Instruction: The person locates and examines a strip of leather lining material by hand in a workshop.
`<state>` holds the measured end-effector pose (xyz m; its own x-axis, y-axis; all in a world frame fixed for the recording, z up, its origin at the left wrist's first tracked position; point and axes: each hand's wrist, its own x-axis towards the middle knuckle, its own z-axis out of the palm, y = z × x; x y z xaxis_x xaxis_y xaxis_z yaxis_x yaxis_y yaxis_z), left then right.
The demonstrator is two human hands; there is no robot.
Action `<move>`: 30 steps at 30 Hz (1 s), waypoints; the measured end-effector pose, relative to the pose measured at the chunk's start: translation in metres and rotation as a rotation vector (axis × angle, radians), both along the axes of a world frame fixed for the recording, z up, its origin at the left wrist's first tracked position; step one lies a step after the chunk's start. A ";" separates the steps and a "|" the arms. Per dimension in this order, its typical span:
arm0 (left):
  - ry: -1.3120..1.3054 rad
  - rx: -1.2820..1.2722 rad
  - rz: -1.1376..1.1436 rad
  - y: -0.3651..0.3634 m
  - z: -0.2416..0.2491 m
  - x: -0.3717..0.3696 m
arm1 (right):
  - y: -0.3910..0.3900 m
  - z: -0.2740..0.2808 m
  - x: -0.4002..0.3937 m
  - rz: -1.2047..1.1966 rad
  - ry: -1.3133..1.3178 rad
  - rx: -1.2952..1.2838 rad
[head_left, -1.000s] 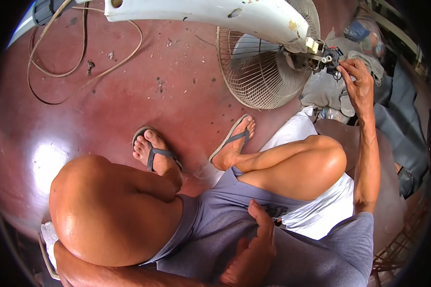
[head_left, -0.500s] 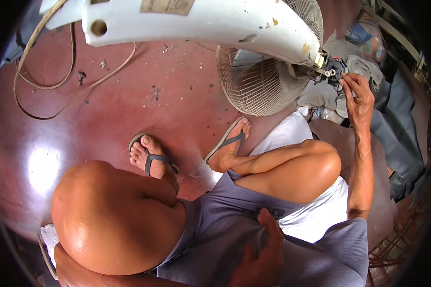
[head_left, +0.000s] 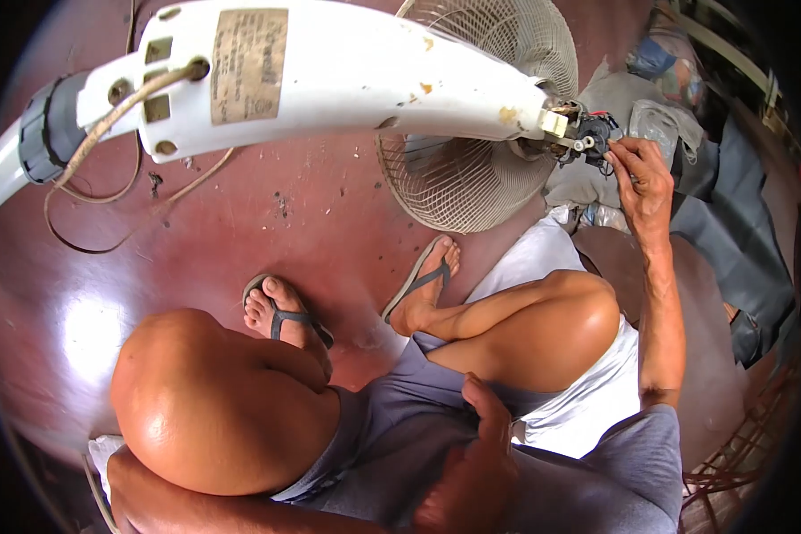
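Note:
A standing fan lies across the upper view, its long white neck (head_left: 347,76) arching toward the wire cage (head_left: 463,182). At the neck's right end the exposed dark fan motor (head_left: 596,138) shows small wires and a pale fitting. My right hand (head_left: 645,182) pinches the motor's outer end between thumb and fingertips; the exact part under the fingers is hidden. My left hand (head_left: 476,463) hovers over my lap, blurred, thumb sticking up away from the fingers. Nothing shows in it.
A beige cord (head_left: 98,142) leaves the neck and loops over the red floor (head_left: 196,249). Grey cloths and plastic bags (head_left: 654,125) lie beyond the motor. Dark sheeting (head_left: 739,240) is at the right. My sandalled feet (head_left: 285,311) rest below the fan.
The fan's neck sits lower in view, baring more of its label, vents and dark collar. The cage, motor and my right hand shift left. The right hand keeps its pinch.

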<state>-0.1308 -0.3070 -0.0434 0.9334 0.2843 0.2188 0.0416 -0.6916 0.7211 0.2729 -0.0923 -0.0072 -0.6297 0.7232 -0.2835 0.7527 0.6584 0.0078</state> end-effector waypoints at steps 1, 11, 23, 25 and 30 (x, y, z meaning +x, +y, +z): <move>0.024 0.015 0.002 0.002 0.004 0.004 | -0.001 0.001 -0.001 -0.004 0.006 0.002; 0.357 0.169 0.045 0.005 0.073 0.088 | -0.006 0.001 0.004 -0.008 0.107 0.047; 0.665 0.267 0.071 -0.022 0.122 0.197 | -0.029 0.011 0.021 -0.023 0.249 0.179; 0.700 0.219 0.096 -0.031 0.117 0.209 | -0.043 0.031 0.016 -0.097 0.340 0.194; 0.737 0.225 0.110 -0.031 0.107 0.223 | -0.084 0.072 0.026 -0.395 0.480 -0.089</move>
<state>0.0923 -0.3385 0.0636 0.8292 0.4065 -0.3836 0.5328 -0.7821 0.3230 0.2992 -0.1763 0.0649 -0.3919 0.9140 -0.1051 0.8453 0.3126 -0.4334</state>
